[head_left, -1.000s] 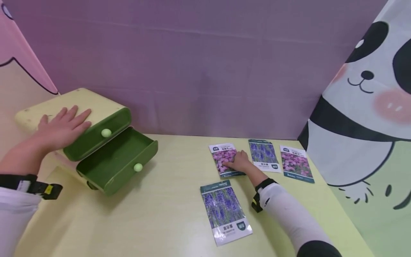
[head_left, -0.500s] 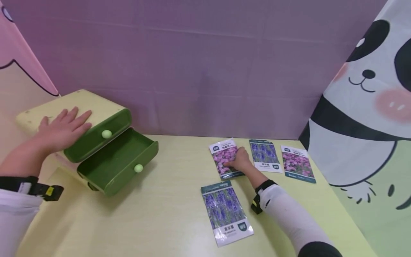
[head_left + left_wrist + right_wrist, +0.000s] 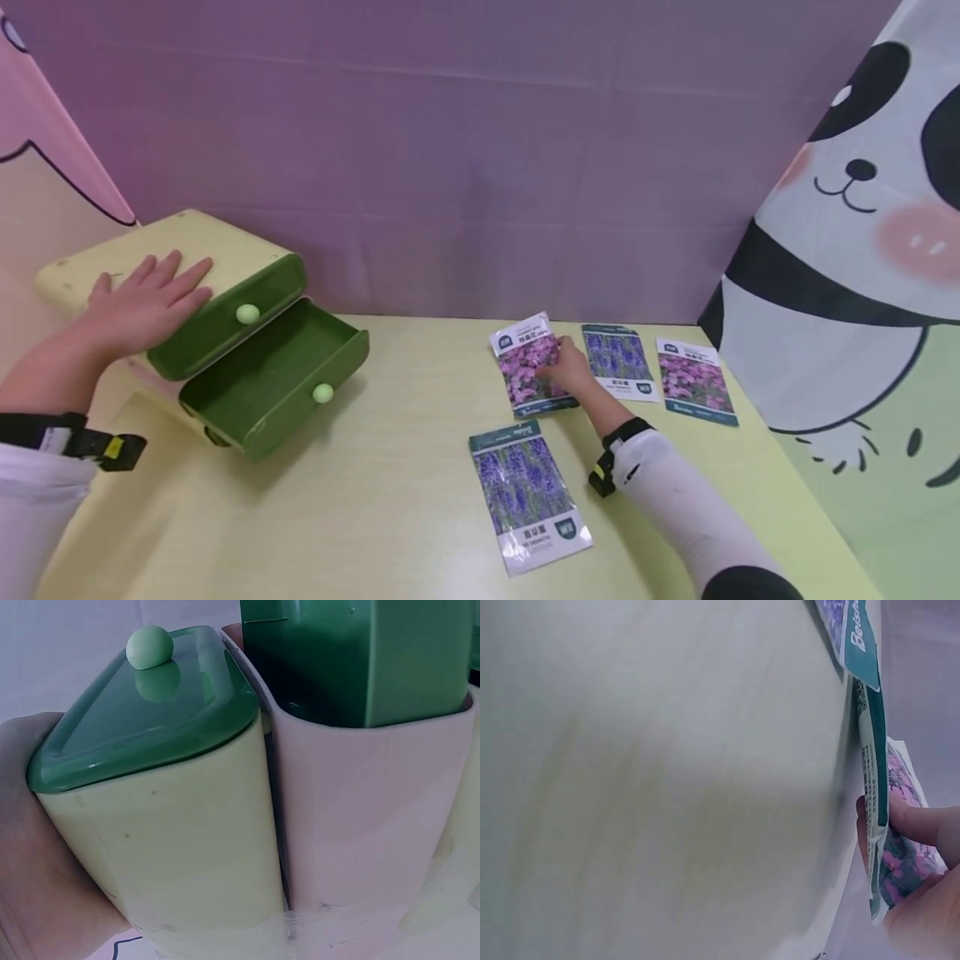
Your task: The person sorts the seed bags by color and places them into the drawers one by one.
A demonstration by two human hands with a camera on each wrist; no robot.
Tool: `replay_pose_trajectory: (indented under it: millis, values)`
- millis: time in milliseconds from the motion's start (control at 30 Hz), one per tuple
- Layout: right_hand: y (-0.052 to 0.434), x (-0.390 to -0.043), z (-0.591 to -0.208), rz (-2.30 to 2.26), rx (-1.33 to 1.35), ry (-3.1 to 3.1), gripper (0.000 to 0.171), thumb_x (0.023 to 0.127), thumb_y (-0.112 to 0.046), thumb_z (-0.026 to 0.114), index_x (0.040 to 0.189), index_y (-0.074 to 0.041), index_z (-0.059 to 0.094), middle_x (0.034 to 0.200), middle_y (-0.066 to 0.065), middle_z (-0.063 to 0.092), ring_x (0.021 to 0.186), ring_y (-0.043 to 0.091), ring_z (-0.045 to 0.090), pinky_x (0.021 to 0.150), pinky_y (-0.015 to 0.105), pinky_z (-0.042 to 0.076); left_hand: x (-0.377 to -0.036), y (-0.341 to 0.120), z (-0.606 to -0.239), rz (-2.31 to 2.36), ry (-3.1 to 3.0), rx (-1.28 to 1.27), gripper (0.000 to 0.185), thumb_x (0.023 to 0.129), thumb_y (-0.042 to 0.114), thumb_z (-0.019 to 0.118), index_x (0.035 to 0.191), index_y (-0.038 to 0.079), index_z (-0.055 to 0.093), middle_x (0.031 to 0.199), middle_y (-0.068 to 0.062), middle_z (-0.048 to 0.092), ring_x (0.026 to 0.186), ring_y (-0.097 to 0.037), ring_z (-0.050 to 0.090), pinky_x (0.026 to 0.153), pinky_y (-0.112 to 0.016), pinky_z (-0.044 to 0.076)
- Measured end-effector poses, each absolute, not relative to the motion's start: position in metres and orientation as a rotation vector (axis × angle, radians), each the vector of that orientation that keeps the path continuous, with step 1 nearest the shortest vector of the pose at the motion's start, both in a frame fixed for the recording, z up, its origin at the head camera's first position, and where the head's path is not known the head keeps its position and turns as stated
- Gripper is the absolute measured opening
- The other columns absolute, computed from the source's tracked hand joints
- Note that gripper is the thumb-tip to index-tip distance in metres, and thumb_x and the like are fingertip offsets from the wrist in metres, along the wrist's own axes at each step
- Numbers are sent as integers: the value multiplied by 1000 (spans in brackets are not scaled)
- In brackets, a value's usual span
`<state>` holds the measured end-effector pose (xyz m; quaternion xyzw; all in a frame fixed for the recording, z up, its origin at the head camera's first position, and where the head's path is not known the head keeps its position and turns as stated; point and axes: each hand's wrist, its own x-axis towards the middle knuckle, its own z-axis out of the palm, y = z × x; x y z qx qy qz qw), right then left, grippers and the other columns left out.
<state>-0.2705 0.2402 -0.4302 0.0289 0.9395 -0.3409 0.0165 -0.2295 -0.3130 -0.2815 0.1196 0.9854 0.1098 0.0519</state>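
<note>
My left hand (image 3: 146, 300) lies flat with straight fingers on top of a pale yellow drawer box (image 3: 195, 237); the left wrist view shows my palm (image 3: 30, 862) against the box (image 3: 172, 847). The box's upper green drawer (image 3: 225, 317) is shut. Its lower drawer (image 3: 273, 375) is pulled out and looks empty. My right hand (image 3: 566, 368) pinches the right edge of a pink-flower seed packet (image 3: 525, 362), whose far end is raised off the table. In the right wrist view the thumb (image 3: 922, 825) presses on the packet (image 3: 875, 795).
A purple-flower packet (image 3: 528, 492) lies flat near the front of the yellow table (image 3: 390, 500). Another purple packet (image 3: 618, 360) and a pink packet (image 3: 693, 379) lie right of my right hand. A panda-print cloth (image 3: 847, 275) borders the right, and a purple backdrop stands behind.
My right hand shifted from resting on the pink-flower packet to pinching its right edge, and the packet's far end lifted and tilted. The left hand stayed put.
</note>
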Motion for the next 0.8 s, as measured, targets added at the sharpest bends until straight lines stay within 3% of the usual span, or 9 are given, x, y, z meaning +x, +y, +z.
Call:
replay_pose_trajectory:
  millis: [233,533,800]
  values:
    - [249,-272,-434,-1046,76,2911,57,85,-14,72,131,11,48,123,31,58,112,44,57,100,52,47,-231,-313,-284,334,2995,369,67,103,51,14,154,14,-9,154,-30,-17,138,-58,-14,99,-80,-13]
    - [260,-273,-412,-1317,279,2766,74,94,-21,63,149,7,24,149,31,33,134,45,38,114,52,32,-231,-314,-282,348,2991,360,67,103,50,14,154,13,-9,154,-31,-17,137,-58,-15,99,-79,-14]
    - [268,-256,-379,-1619,344,2602,64,98,-23,57,149,4,27,142,24,42,121,34,46,108,46,40,-236,-315,-277,541,2977,381,67,105,46,17,154,3,2,153,-34,-13,138,-56,-18,98,-80,-17]
